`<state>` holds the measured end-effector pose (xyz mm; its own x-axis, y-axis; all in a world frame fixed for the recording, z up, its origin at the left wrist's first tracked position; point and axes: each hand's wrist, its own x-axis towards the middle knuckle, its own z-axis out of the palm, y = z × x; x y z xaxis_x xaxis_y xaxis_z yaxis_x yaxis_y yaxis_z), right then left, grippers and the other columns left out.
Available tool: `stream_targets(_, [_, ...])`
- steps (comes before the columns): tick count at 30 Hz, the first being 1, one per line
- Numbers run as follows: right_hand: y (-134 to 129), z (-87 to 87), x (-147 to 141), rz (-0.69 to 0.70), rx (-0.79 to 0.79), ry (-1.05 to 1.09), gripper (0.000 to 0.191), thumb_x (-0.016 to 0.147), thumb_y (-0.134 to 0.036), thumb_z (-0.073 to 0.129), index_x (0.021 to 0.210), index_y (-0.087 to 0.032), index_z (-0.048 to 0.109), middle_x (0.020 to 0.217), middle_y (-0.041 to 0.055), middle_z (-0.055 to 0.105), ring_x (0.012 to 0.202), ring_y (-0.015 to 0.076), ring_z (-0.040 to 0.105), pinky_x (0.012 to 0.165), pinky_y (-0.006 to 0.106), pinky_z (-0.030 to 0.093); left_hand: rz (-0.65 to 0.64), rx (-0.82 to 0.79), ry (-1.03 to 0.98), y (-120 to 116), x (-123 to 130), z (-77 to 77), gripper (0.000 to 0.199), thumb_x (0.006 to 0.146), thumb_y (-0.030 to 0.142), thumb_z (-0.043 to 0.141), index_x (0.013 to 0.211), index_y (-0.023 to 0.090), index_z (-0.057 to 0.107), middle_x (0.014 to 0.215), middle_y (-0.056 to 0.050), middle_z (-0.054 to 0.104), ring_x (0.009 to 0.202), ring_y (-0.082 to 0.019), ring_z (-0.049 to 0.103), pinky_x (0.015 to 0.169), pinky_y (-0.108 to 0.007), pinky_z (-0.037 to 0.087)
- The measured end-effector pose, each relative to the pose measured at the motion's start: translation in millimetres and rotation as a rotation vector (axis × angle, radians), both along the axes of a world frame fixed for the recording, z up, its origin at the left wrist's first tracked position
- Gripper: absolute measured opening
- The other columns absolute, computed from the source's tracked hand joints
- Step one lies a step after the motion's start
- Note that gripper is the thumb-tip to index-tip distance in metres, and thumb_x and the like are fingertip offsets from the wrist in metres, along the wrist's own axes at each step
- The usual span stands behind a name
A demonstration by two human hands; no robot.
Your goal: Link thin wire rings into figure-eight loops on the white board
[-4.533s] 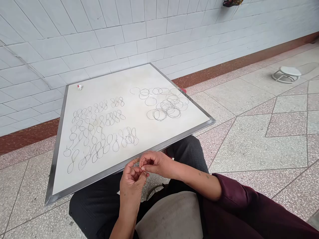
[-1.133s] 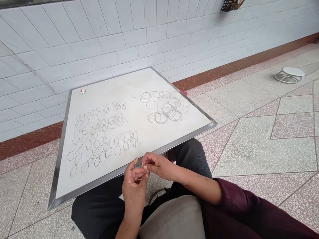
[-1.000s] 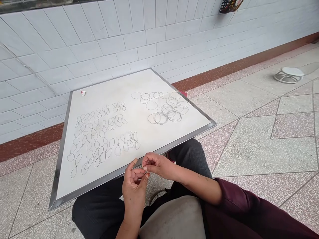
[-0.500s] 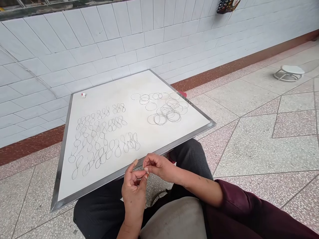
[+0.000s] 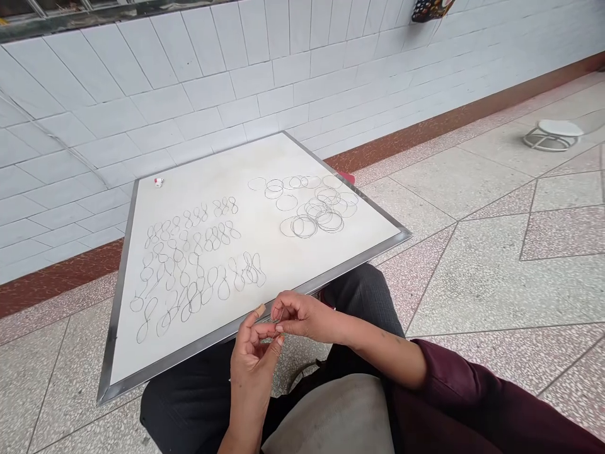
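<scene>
Over the near edge of the table, my left hand (image 5: 255,356) and my right hand (image 5: 305,317) meet fingertip to fingertip. Between them they pinch a thin wire (image 5: 282,313), mostly hidden by the fingers. One finger of my left hand carries a tan wrap at its tip. On the table's left half lie several wires twisted into figure-eights (image 5: 225,284), set out in rough rows. Several plain round wire rings (image 5: 304,226) overlap in a loose group on the right half.
The white table (image 5: 265,151) has a metal rim and stands against a tiled wall (image 5: 189,94). A small white and red item (image 5: 159,182) sits in its far left corner. On the floor at right is a low white stool (image 5: 553,135). A patterned bag (image 5: 430,9) hangs above.
My left thumb has shifted slightly down and right, and the fingertips have adjusted around the wire. The laid-out wires on the table have not moved.
</scene>
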<state>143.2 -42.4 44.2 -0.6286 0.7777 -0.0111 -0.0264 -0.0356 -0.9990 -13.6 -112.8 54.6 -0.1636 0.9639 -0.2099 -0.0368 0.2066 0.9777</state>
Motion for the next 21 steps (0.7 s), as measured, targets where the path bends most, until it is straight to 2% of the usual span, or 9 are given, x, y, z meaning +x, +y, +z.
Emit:
stream_targets(6, [-4.1, 2.6, 1.3, 0.023, 0.202, -0.191, 0.026, 0.082, -0.012, 0.068, 0.106, -0.022, 0.061, 0.101, 0.0019, 0.052, 0.079, 0.0113, 0.056, 0.067, 0.023, 0.046, -0.023, -0.069, 0.01, 4.3, -3.3, 6.1, 0.059, 0.075, 0.04, 0.076, 0.127, 0.022, 0.057, 0.071, 0.003, 0.061, 0.064, -0.015, 0.056, 0.062, -0.028, 0.046])
stream_targets(9, [-6.9, 1.0, 0.8, 0.039, 0.249, -0.197, 0.04, 0.085, -0.018, 0.068, 0.122, -0.025, 0.056, 0.105, 0.0033, 0.052, 0.082, 0.0126, 0.06, 0.073, 0.027, 0.05, -0.052, -0.093, -0.004, 6.2, -6.9, 2.9, 0.059, 0.074, 0.041, 0.076, 0.126, 0.021, 0.058, 0.068, 0.004, 0.06, 0.061, -0.015, 0.054, 0.057, -0.026, 0.045])
stream_targets(12, [-9.9, -0.2, -0.8, 0.044, 0.305, -0.225, 0.049, 0.087, -0.02, 0.067, 0.132, -0.029, 0.05, 0.11, 0.0039, 0.051, 0.076, 0.0103, 0.061, 0.078, 0.03, 0.052, -0.055, -0.109, 0.009, 7.2, -8.2, 2.5, 0.055, 0.07, 0.041, 0.078, 0.118, 0.021, 0.063, 0.062, 0.005, 0.057, 0.057, -0.014, 0.053, 0.055, -0.025, 0.044])
stream_targets(21, [-19.1, -1.6, -9.7, -0.043, 0.446, -0.342, 0.058, 0.085, -0.011, 0.066, 0.136, -0.03, 0.044, 0.119, 0.007, 0.052, 0.079, 0.0122, 0.062, 0.077, 0.03, 0.054, -0.041, -0.115, 0.031, 13.0, -6.3, 6.6, 0.044, 0.067, 0.037, 0.078, 0.105, 0.019, 0.067, 0.059, 0.005, 0.056, 0.052, -0.012, 0.052, 0.051, -0.025, 0.044])
